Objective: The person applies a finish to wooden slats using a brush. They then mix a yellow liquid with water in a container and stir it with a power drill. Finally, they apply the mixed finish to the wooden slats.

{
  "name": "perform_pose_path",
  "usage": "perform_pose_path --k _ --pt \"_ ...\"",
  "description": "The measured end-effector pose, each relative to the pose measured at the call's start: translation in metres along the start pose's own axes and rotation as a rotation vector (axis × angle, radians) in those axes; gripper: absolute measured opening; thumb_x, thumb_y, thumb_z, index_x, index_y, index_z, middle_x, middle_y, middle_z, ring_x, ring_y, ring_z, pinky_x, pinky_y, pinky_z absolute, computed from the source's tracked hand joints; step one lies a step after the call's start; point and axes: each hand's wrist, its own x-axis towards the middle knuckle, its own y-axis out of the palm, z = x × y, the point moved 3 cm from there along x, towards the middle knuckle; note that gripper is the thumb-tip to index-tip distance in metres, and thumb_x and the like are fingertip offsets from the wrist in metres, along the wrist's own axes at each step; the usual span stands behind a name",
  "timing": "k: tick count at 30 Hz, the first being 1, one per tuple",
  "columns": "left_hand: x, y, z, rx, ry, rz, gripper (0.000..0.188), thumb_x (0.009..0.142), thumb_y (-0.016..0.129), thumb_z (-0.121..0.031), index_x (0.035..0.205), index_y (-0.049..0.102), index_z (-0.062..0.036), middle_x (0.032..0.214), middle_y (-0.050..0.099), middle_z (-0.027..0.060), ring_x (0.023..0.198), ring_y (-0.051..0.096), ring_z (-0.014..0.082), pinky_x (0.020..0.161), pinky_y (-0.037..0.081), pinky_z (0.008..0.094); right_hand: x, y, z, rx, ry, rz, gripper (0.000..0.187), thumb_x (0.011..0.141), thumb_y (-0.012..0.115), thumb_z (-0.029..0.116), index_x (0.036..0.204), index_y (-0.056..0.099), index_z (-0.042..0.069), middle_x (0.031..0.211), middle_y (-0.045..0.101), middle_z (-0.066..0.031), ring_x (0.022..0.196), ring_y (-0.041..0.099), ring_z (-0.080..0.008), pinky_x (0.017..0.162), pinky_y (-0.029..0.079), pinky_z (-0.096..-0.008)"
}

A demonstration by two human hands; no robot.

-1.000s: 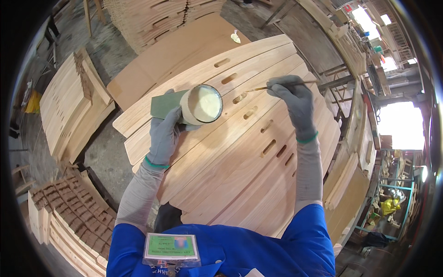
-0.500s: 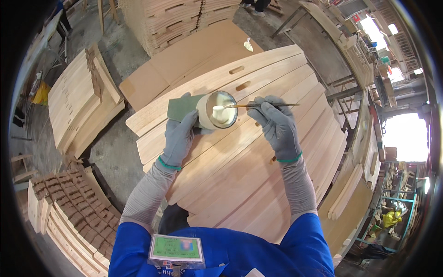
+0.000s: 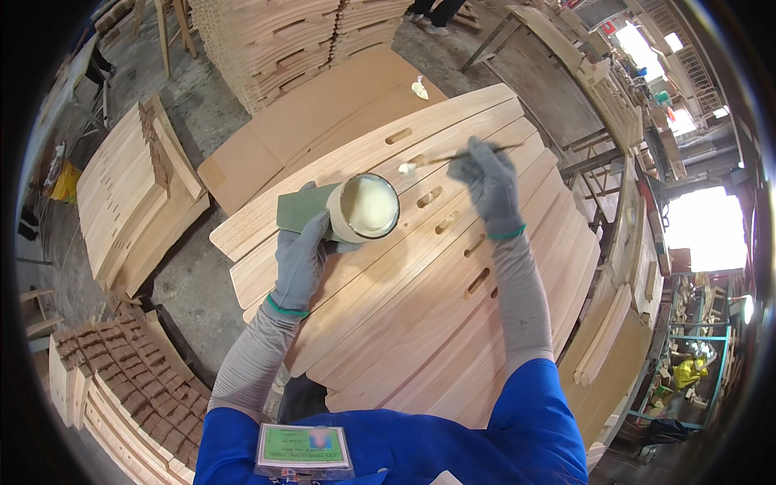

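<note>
My gloved left hand (image 3: 301, 263) is closed round a cup (image 3: 345, 212) of creamy white glue-like liquid (image 3: 373, 206), tilted so its mouth shows. A stiff green sheet (image 3: 302, 208) is held in the same grip, against the cup's side. My gloved right hand (image 3: 488, 186) pinches a thin brush (image 3: 436, 160), slightly blurred. Its white-laden tip is over the pale wooden slats (image 3: 356, 311), beside an elongated slot; contact with the wood cannot be made out. The slats lie side by side under both hands, several with slots cut through them.
Beyond the slats lies a brown cardboard sheet (image 3: 303, 121) with a small white item (image 3: 419, 88) on it. Tall stacks of wooden parts (image 3: 275, 44) stand behind. More stacked parts (image 3: 121, 202) sit at the left, and a pile with brown ends (image 3: 133, 372) at lower left.
The brush has come out of the cup and moved up over the slats near a slot, its tip coated white. The cup, in my left hand, has shifted slightly left and down.
</note>
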Motion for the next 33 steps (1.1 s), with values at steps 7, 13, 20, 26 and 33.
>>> perform_pose_path --k 7,13,20,26,33 --pt "0.001 0.004 -0.002 -0.019 0.008 -0.007 0.054 0.096 0.046 -0.011 0.143 0.024 -0.0001 0.121 0.053 0.0150 0.100 0.062 0.0211 0.077 0.059 0.0342 0.043 0.006 -0.009 -0.504 -0.053 0.091 0.019 0.085 0.067 0.016 0.084 0.058 -0.001 0.074 0.063 -0.0095 0.065 0.064 -0.0140 0.059 0.056 -0.0255" --pt "0.001 0.001 0.000 -0.049 0.015 0.011 0.055 0.096 0.045 -0.009 0.143 0.021 0.0005 0.123 0.052 0.0166 0.103 0.061 0.0233 0.078 0.060 0.0359 0.038 0.023 0.001 -1.031 -0.360 0.235 0.019 0.083 0.068 0.019 0.082 0.060 0.002 0.065 0.057 -0.0047 0.061 0.054 -0.0107 0.058 0.044 -0.0276" --pt "0.000 0.006 -0.001 -0.074 0.013 0.010 0.055 0.096 0.045 -0.009 0.143 0.018 0.0015 0.124 0.051 0.0174 0.105 0.061 0.0242 0.078 0.060 0.0374 0.037 0.023 0.007 -1.015 -0.363 0.327 0.018 0.084 0.065 0.020 0.083 0.060 0.003 0.062 0.052 -0.0043 0.056 0.045 -0.0127 0.055 0.039 -0.0276" --pt "0.002 -0.004 0.003 -0.011 0.064 0.025 0.055 0.096 0.044 -0.009 0.143 0.020 0.0013 0.122 0.052 0.0169 0.103 0.061 0.0230 0.077 0.060 0.0355 0.029 0.042 -0.005 -0.956 -0.244 0.362 0.013 0.084 0.068 0.015 0.080 0.062 0.004 0.068 0.060 -0.0003 0.064 0.056 -0.0073 0.058 0.043 -0.0229" --pt "0.001 0.007 0.004 -0.002 0.021 0.032 0.053 0.096 0.043 -0.010 0.143 0.021 0.0010 0.123 0.052 0.0160 0.103 0.061 0.0228 0.079 0.059 0.0352 0.036 -0.008 0.006 -0.572 -0.225 0.120 0.012 0.081 0.065 0.009 0.083 0.064 -0.003 0.076 0.061 -0.0028 0.067 0.058 -0.0105 0.065 0.047 -0.0220"
